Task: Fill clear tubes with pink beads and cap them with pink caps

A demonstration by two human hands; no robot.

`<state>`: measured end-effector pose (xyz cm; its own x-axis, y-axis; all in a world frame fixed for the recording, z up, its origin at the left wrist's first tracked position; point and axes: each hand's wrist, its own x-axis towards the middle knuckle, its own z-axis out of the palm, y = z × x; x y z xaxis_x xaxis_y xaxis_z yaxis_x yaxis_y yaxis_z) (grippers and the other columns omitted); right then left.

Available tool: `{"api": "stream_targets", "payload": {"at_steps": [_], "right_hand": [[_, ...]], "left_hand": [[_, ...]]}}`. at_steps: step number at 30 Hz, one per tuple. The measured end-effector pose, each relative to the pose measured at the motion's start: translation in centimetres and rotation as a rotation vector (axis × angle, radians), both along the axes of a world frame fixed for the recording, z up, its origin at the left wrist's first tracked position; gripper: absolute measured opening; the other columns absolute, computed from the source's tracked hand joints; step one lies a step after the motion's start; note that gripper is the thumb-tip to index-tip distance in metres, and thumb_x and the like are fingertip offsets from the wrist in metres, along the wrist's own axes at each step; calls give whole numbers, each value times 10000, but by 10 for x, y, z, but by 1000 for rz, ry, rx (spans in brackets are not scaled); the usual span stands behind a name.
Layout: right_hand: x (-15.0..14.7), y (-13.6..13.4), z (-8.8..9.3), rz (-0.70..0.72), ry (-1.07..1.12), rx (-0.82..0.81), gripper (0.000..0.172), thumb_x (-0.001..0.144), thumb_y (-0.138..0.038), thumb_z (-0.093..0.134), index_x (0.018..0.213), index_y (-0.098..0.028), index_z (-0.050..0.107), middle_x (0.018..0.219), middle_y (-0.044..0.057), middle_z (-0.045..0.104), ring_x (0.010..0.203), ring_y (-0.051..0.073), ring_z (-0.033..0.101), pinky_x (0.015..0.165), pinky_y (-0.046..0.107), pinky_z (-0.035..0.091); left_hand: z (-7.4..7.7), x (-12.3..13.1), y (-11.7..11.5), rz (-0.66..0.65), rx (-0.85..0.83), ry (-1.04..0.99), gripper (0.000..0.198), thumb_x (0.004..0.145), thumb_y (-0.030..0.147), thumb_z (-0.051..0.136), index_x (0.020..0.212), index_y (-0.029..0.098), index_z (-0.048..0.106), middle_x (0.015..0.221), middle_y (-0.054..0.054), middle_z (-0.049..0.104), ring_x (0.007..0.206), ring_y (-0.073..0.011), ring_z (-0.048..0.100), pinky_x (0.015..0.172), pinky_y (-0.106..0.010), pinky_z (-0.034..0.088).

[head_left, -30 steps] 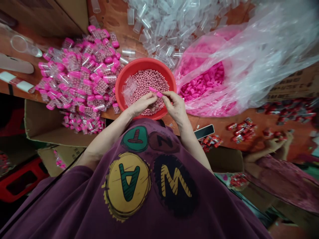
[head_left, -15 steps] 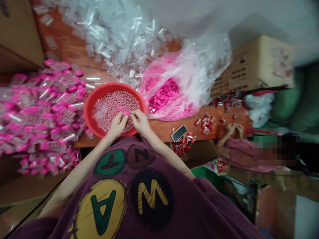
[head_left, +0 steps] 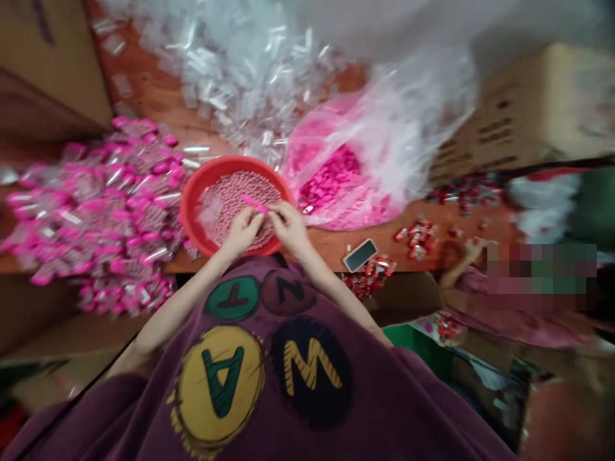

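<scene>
Over a red basin [head_left: 191,230] my two hands meet at a small bright pink plastic piece [head_left: 254,203]. My left hand [head_left: 244,232] has its fingertips closed at the near side of it. My right hand [head_left: 291,228] pinches its right end. Fine detail at the fingertips is blurred. Small dusty-pink beads [head_left: 247,181] fill much of the basin. Several clear plastic pieces [head_left: 209,208] lie on the beads at the basin's left side. Right of the basin, a clear bag [head_left: 379,150] holds many bright pink plastic parts [head_left: 334,176].
A heap of pink-capped clear packs [head_left: 108,211] covers the left of the wooden table [head_left: 327,240]. Clear empty cases [head_left: 235,70] are piled behind. A phone [head_left: 360,255] and red-wrapped pieces [head_left: 420,237] lie to the right, near another person's arm [head_left: 461,264]. Cardboard boxes [head_left: 504,121] stand around.
The camera view has shifted, so the scene sits further right in the picture. My hands stay together at the pink piece over the basin. The other person has leaned closer to the table.
</scene>
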<state>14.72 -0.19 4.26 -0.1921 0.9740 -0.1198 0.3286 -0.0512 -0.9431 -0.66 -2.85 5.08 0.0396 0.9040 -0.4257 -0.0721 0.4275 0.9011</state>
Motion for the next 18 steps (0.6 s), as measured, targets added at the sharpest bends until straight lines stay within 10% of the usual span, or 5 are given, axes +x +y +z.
{"api": "stream_targets", "payload": {"at_steps": [13,18], "right_hand": [[-3,-21,11,32,-185,370,268,1145,-334,517,1137,-238,768,1062,73,738,1021,225,711,937,418,615],[12,-8,19,149,-124,214,262,1112,-412,591,1039,-237,772,929,34,715,870,196,671,830,371,596]], "left_hand": [[-13,0,-14,74,1,-456,425,942,543,852,1007,207,599,749,49,614,583,-78,530,550,-228,376],[-3,-6,-14,20,-103,-426,421,941,549,838,983,211,592,738,50,615,551,-71,506,525,-225,339]]}}
